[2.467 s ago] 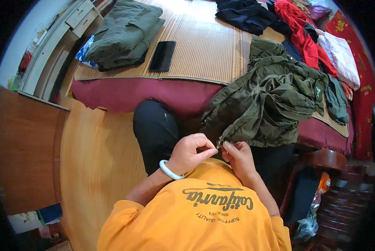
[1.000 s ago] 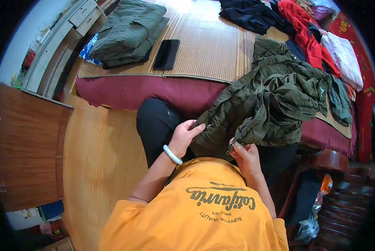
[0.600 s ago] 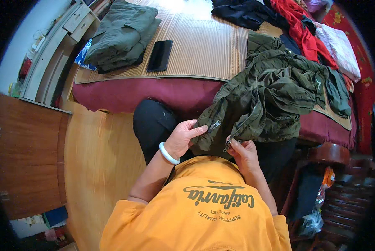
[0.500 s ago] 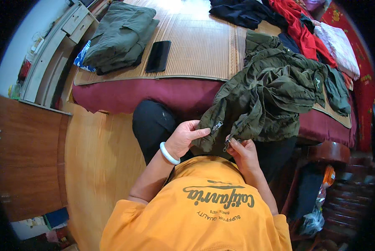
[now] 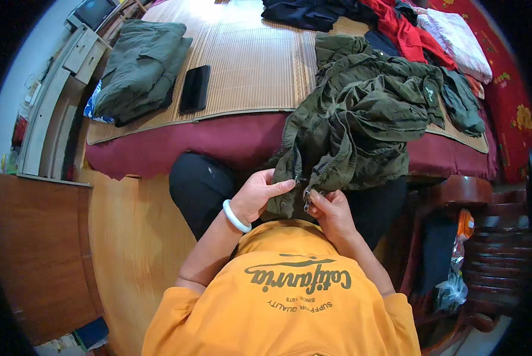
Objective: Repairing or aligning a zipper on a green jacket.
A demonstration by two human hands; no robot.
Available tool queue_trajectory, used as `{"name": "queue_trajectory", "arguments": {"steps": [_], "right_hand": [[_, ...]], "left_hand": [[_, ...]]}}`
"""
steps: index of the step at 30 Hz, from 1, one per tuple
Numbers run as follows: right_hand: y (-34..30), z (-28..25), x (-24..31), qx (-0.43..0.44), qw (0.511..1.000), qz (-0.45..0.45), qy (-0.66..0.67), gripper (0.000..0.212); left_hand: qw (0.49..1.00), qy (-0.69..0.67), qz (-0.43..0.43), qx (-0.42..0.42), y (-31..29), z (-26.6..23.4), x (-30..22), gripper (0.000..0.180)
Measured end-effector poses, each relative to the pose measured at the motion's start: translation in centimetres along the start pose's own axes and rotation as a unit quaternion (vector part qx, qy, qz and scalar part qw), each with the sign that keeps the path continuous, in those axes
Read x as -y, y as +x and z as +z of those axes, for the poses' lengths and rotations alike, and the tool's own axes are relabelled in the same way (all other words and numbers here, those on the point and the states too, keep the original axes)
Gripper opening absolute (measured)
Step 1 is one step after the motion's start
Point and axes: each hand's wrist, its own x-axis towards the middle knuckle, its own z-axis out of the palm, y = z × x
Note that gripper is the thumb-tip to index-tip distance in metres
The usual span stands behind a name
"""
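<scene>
A dark olive zip jacket (image 5: 373, 113) lies crumpled over the bed edge, its lower front hanging down to my lap. My left hand (image 5: 257, 199) is closed on one front edge near the hem, thumb on top, with a pale bangle (image 5: 235, 217) on that wrist. With thumb and fingers, my right hand (image 5: 335, 215) pinches the opposite edge beside a metal zipper pull (image 5: 307, 199). Between the hands the two zipper edges run close together but apart. My fingers partly hide the zipper's lower ends.
A folded green garment pile (image 5: 138, 71) and a black phone (image 5: 195, 89) lie on the bed mat (image 5: 248, 65). Dark and red clothes (image 5: 396, 32) are heaped at the far right. A dark wooden chair (image 5: 459, 193) stands at my right, a brown cabinet (image 5: 37, 255) at left.
My hands have come a little closer together, bringing the two zipper edges nearer each other. The left edge's metal piece is now mostly hidden by my thumb. The whole view has shifted slightly.
</scene>
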Motion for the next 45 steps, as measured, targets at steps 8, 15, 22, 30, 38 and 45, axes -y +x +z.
{"name": "queue_trajectory", "arguments": {"steps": [8,15,22,30,38,45], "right_hand": [[0.3,-1.1,0.0,0.055,0.993,0.051,0.091,0.011],[-0.1,1.0,1.4,0.016,0.98,0.105,0.168,0.016],[-0.1,1.1,1.2,0.005,0.991,0.067,0.119,0.013],[-0.3,1.1,1.0,-0.024,0.997,0.024,0.064,0.005],[-0.3,1.2,0.9,-0.029,0.997,0.019,0.07,0.004],[-0.3,1.3,0.8,-0.055,0.997,0.017,0.057,0.005]], "left_hand": [[0.999,-0.006,0.028,0.029,-0.2,-0.5,0.8,0.025],[0.996,-0.048,0.039,0.057,-0.4,-0.6,0.9,0.026],[0.994,-0.065,0.051,0.073,-0.3,-0.4,0.9,0.027],[0.994,0.048,0.088,0.029,-0.7,-0.5,0.5,0.024],[0.993,0.084,0.077,0.018,-1.5,-0.2,0.1,0.021],[0.986,0.138,0.089,-0.015,-2.0,-1.0,-0.2,0.016]]}}
